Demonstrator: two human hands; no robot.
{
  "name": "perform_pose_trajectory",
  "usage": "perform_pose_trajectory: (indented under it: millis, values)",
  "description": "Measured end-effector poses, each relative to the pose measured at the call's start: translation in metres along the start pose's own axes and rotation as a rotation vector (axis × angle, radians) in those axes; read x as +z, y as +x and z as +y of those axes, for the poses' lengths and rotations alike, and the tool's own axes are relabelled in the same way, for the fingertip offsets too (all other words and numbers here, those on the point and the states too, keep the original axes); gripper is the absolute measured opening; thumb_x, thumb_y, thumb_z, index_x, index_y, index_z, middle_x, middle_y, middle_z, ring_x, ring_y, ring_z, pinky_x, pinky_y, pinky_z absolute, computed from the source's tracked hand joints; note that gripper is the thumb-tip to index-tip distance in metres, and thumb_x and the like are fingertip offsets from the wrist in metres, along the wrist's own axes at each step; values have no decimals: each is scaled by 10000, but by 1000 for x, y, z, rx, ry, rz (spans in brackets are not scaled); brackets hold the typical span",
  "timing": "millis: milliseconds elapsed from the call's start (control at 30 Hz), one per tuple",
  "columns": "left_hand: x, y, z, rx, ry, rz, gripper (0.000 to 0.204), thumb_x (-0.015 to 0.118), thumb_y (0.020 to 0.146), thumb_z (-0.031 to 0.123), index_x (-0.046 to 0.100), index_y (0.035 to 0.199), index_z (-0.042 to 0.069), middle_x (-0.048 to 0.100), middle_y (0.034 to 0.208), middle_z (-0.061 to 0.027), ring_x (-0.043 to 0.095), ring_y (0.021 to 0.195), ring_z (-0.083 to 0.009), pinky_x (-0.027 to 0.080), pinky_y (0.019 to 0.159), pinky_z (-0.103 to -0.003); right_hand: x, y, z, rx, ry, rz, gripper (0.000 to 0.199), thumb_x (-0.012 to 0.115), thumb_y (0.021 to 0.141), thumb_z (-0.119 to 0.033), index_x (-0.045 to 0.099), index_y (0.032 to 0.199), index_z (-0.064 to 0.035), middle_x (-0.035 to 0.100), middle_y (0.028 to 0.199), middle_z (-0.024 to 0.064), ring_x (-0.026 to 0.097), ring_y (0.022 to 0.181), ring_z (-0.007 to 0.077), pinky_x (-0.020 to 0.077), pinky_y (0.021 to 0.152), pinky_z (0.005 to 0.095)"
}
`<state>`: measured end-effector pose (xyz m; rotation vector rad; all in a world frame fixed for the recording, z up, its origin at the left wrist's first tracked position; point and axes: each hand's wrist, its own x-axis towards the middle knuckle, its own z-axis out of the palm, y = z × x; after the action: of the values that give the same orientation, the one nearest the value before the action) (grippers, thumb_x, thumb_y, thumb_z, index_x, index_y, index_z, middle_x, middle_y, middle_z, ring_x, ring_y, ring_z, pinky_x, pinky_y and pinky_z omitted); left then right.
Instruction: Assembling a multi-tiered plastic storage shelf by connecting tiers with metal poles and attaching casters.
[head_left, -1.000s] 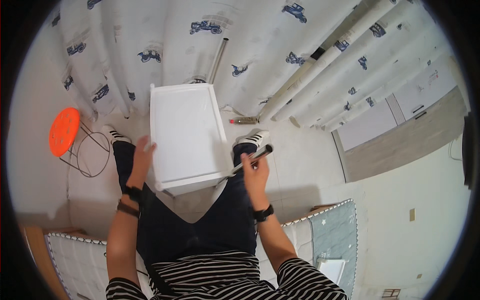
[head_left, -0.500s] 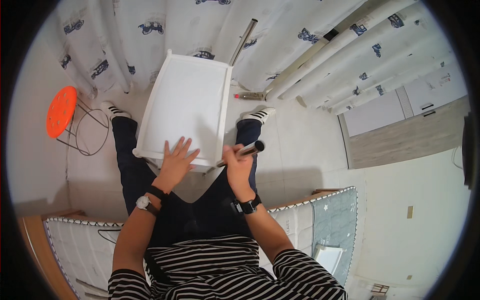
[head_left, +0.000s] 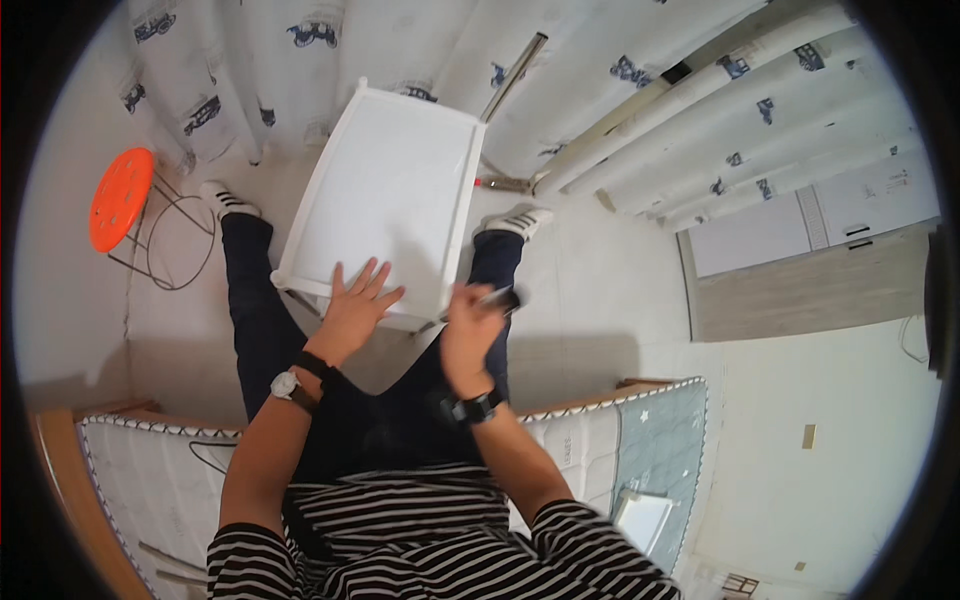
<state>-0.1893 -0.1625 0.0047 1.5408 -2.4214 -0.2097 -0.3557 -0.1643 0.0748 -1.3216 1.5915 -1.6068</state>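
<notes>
i see the left hand (head_left: pixel 355 305) spread flat, fingers apart, pressing on the near edge of a white rectangular tray-like panel (head_left: pixel 385 195) that stands between the person's knees. right hand (head_left: pixel 470 325) is curled around a dark slim tool (head_left: pixel 500 297) at the panel's near right corner; the tool is blurred, kind unclear. beyond the panel hangs a white curtain with blue prints (head_left: pixel 300 50). an orange stool (head_left: pixel 120 198) stands at far left.

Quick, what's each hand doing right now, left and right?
Left hand: open, fingers spread flat on the white tray.
Right hand: closed around a dark tool.
</notes>
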Motion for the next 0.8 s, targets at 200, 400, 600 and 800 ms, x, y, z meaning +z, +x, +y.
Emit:
perform_pose_trajectory:
  millis: [200, 400, 600, 800]
  values:
    - [-2, 3, -8, 10, -63, -72, 401, 581, 836, 181, 530, 1230, 230, 350, 1424, -82, 269, 1347, -239, 166, 1052, -593, 6, 6, 7, -14, 61, 19, 271, 644, 816, -104, 503, 602, -18, 445, 491, -14, 383, 461, 71, 307, 431, 275]
    - [-4, -4, -18, 42, -94, -77, 345, 554, 860, 174, 548, 1203, 214, 398, 1390, -79, 289, 1337, -229, 177, 1064, -550, 3, 0, 8, 50, 27, -13, 266, 667, 797, -98, 519, 602, 5, 480, 499, 19, 442, 472, 86, 354, 459, 277]
    - [-12, -8, -28, 92, -191, -48, 295, 543, 865, 169, 556, 1160, 159, 401, 1386, -92, 292, 1337, -239, 196, 1062, -521, -2, 6, 12, 160, 246, -155, 242, 679, 778, -83, 512, 616, -16, 457, 493, 47, 432, 455, 91, 356, 444, 266]
    - [-10, -12, -22, 131, -136, -32, 232, 545, 862, 165, 558, 1091, 129, 419, 1369, -112, 310, 1326, -248, 215, 1041, -543, -9, 6, 4, 192, 193, -229, 295, 643, 813, -71, 477, 576, -14, 470, 499, 3, 377, 450, 59, 306, 418, 263]
